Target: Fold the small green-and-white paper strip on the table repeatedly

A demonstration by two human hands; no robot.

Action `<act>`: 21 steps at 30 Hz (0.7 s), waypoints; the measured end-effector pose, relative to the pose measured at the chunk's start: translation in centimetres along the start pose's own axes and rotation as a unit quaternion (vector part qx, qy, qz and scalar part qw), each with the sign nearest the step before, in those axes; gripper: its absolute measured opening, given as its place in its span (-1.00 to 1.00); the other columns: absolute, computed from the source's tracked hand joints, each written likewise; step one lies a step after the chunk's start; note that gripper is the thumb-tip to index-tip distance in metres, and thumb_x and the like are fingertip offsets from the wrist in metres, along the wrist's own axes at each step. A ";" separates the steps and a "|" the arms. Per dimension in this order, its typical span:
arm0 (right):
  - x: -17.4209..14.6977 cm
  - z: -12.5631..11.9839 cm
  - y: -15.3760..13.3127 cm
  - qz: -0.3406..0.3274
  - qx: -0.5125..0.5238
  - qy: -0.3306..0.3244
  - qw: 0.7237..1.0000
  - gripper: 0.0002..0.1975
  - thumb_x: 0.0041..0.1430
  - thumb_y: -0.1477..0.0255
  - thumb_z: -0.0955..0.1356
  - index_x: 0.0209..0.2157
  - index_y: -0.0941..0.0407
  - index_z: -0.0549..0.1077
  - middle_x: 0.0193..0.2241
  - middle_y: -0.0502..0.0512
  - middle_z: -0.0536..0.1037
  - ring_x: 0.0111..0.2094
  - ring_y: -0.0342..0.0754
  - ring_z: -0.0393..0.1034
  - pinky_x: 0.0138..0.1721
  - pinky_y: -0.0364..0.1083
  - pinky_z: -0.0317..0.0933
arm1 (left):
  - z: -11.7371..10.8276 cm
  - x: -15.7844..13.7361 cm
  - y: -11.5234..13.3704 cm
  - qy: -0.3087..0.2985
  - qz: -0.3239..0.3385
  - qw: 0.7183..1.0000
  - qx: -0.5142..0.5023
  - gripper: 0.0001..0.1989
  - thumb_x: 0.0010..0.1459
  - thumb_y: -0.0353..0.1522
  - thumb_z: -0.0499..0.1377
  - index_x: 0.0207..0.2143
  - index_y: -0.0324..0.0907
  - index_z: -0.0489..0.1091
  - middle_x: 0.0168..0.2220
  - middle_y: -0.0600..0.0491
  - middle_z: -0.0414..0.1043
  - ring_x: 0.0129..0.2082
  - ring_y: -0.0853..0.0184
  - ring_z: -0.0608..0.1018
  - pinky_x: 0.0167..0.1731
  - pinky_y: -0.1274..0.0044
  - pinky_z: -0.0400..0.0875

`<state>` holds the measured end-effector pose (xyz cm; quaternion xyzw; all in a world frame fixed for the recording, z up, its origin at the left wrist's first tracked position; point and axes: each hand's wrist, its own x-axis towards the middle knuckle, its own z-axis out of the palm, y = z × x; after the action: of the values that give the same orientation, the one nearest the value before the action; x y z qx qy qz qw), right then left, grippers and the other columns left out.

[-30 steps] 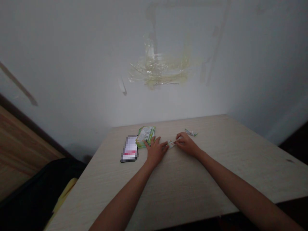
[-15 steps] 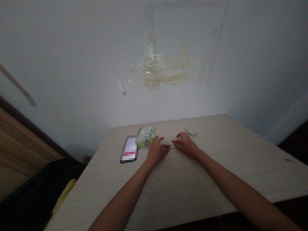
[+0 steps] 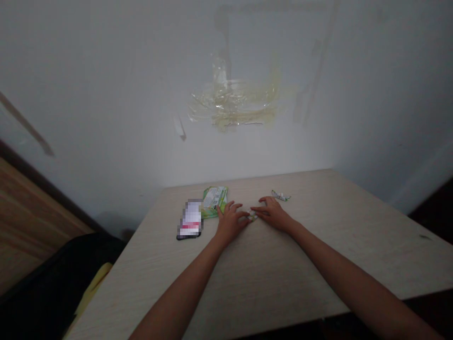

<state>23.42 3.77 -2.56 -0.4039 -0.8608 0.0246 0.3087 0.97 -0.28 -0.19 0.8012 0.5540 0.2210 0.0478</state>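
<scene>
Small scrap: the little white-and-green scrap point(image 3: 252, 216) lies low over the table point(image 3: 283, 278), in the narrow gap between your two sets of fingertips.
Left hand: your left hand point(image 3: 231, 223) reaches the scrap's left side with thumb and forefinger, the other fingers spread towards the packet.
Right hand: your right hand point(image 3: 275, 214) comes in from the opposite side, palm down, its fingertips at the scrap's right side.
Grip: the gap at the scrap is narrow on both sides, but you can't tell from here whether either hand pinches it or only presses it down.
Lie of the scrap: from your left fingertips it is to the right, from your right ones to the left; neither hand is clearly nearer. Its long axis can't be judged (your fingers cover both ends).
Green packet: the green packet point(image 3: 214, 200) lies flat beyond your left hand, whose outermost finger overlaps its near right corner in view; contact is unclear.
Phone: just left of the packet is the phone point(image 3: 191, 219), its screen blurred out.
Crumpled wrapper: the crumpled wrapper point(image 3: 281, 195) lies just beyond your right hand.
Wall: yellowed tape point(image 3: 240, 113) clings to the wall point(image 3: 141, 94) behind the table.
</scene>
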 end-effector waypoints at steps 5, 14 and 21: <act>0.2 -0.2 0.0 -0.029 0.048 0.023 0.998 -0.79 0.21 0.39 0.40 -0.12 -0.03 0.61 -0.08 0.23 0.43 0.00 0.08 0.32 0.03 0.12 0.26 | -0.1 0.0 0.1 0.005 -0.001 1.000 0.008 -0.81 0.12 -0.11 0.27 -0.20 0.17 0.57 0.16 0.10 0.38 0.29 0.05 0.19 0.21 -0.20 -0.30; 0.4 -0.8 -0.2 -0.081 0.086 0.005 0.993 -0.86 0.15 0.35 0.45 -0.23 0.01 0.63 -0.21 0.15 0.53 -0.09 0.03 0.38 -0.03 0.04 0.26 | -0.1 0.0 0.0 0.003 0.002 1.000 0.008 -0.81 0.16 -0.10 0.22 -0.22 0.14 0.57 0.15 0.09 0.39 0.29 0.05 0.18 0.22 -0.18 -0.29; 0.6 -0.8 -0.3 -0.081 0.086 -0.017 0.993 -0.86 0.20 0.31 0.42 -0.26 0.02 0.63 -0.29 0.13 0.55 -0.20 -0.01 0.40 -0.13 -0.01 0.26 | -0.2 0.0 0.1 0.009 0.002 1.000 0.000 -0.80 0.19 -0.10 0.20 -0.24 0.12 0.58 0.13 0.08 0.40 0.28 0.03 0.20 0.21 -0.19 -0.28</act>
<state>23.34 3.87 -1.55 -0.3046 -0.8906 0.0802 0.3282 1.01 -0.31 -0.01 0.8004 0.5527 0.2284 0.0417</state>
